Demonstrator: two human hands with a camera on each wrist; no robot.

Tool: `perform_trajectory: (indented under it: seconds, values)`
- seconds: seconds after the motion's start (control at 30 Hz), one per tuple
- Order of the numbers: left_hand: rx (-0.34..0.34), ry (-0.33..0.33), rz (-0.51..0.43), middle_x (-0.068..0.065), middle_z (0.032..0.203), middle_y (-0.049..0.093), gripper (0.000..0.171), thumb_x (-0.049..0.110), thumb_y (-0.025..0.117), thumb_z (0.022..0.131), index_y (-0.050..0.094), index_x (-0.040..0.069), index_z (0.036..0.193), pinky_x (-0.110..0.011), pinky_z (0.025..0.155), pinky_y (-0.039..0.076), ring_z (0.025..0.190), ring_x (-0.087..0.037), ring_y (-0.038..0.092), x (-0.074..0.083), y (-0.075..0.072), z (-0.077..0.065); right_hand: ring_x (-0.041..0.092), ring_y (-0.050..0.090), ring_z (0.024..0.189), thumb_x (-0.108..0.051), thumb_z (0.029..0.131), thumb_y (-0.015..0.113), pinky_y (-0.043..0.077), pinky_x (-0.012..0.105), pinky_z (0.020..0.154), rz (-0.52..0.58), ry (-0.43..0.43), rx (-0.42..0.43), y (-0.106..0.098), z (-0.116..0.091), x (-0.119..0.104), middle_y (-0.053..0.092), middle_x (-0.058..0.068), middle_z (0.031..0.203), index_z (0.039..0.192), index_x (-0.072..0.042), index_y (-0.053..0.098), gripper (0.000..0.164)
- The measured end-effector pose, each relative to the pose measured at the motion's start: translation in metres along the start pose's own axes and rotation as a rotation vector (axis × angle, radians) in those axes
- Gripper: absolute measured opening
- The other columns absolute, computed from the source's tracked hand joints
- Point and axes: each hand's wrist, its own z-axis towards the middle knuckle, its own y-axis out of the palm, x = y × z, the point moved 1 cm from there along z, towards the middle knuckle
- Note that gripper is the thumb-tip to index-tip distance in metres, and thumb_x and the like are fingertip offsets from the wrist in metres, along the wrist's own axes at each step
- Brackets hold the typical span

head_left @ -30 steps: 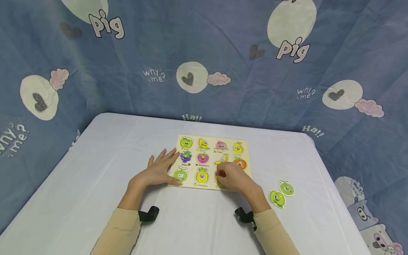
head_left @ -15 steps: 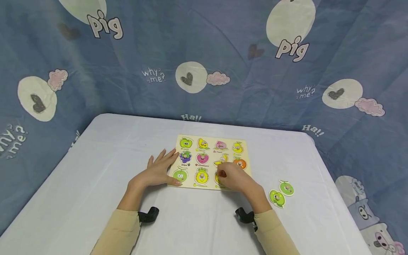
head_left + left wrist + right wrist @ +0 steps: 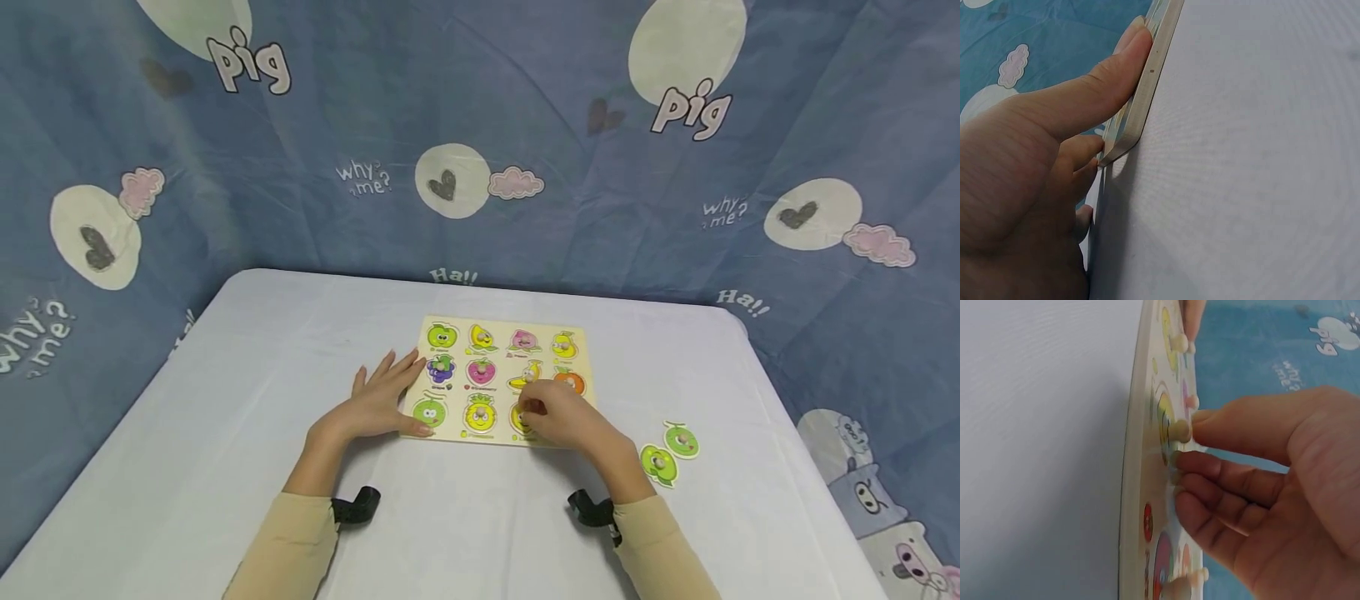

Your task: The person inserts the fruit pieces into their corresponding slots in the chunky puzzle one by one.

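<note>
A wooden fruit puzzle board (image 3: pixel 457 433) lies on the table. My left hand (image 3: pixel 375 402) has its fingers spread at the board's left side, the thumb resting on the front corner. My right hand (image 3: pixel 564 412) is over the lower right of the board, fingers bent, beside a yellow round fruit piece (image 3: pixel 519 419) in the bottom row. In the right wrist view, that piece's wooden knob (image 3: pixel 1179 431) shows fully, with the thumb tip close behind it and the fingertips (image 3: pixel 1188 464) just below. The hand hides the board's lower right corner.
Right of the board lie two loose knobbed pieces, a green apple (image 3: pixel 658 464) and a round green melon (image 3: pixel 681 440). The apple picture (image 3: pixel 442 336) and melon picture (image 3: pixel 429 412) on the board show no knobs. A blue patterned cloth (image 3: pixel 585 250) hangs behind the white table.
My right hand has shifted slightly right, and more of the yellow piece shows beside its fingers. The left hand stays on the board. The head view has turned slightly.
</note>
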Motion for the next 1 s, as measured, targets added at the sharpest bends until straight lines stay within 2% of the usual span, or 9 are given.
perform_trajectory:
  seconds: [0.33, 0.73, 1.0]
  values:
    - [-0.006, -0.008, -0.004, -0.005, 0.169, 0.013, 0.124, 0.059, 0.086, 0.06, 0.025, 0.015, 0.159, -0.072, 0.116, -0.012, 0.155, -0.04, -0.003, 0.004, -0.002, -0.002, 0.012, 0.053, 0.073, -0.014, 0.089, 0.068, 0.046, 0.028, 0.07, -0.02, 0.074, 0.072, -0.013, -0.012, 0.022, 0.06, -0.005, 0.078, 0.095, -0.014, 0.072, 0.007]
    - [0.009, 0.001, -0.016, -0.003, 0.169, 0.012, 0.127, 0.062, 0.085, 0.058, 0.024, 0.016, 0.159, -0.07, 0.116, -0.015, 0.156, -0.038, -0.006, -0.003, 0.003, 0.0, 0.014, 0.053, 0.075, -0.016, 0.091, 0.069, 0.046, 0.029, 0.067, -0.012, 0.182, 0.077, -0.024, -0.026, 0.039, 0.062, -0.003, 0.081, 0.093, -0.016, 0.071, 0.004]
    - [0.005, 0.014, -0.017, -0.006, 0.169, 0.013, 0.126, 0.063, 0.084, 0.059, 0.025, 0.015, 0.159, -0.072, 0.116, -0.013, 0.155, -0.041, -0.004, 0.002, 0.0, -0.002, 0.016, 0.054, 0.074, -0.016, 0.09, 0.068, 0.045, 0.029, 0.063, 0.01, 0.239, 0.089, -0.031, -0.032, 0.049, 0.062, 0.0, 0.08, 0.097, -0.014, 0.072, 0.009]
